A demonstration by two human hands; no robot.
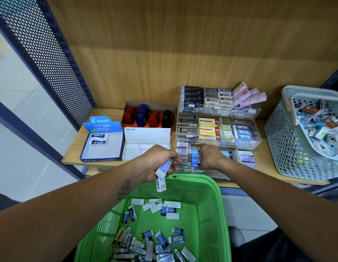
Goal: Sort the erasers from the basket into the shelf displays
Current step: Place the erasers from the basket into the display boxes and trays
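Both hands at the clear acrylic display (219, 129)

Left hand (156, 163) grips white erasers (162, 172) beside it; right hand (209, 157) reaches into its front row, grip hidden; green basket (211, 195) sits below.

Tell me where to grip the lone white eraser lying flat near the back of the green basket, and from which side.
Take the white eraser by its two long edges, coming straight down from above. It lies flat on the floor of the green basket, long side running left to right, with bare floor around it, so fingers should fit on both sides. The blue-sleeved eraser just behind it sits close; watch that edge.
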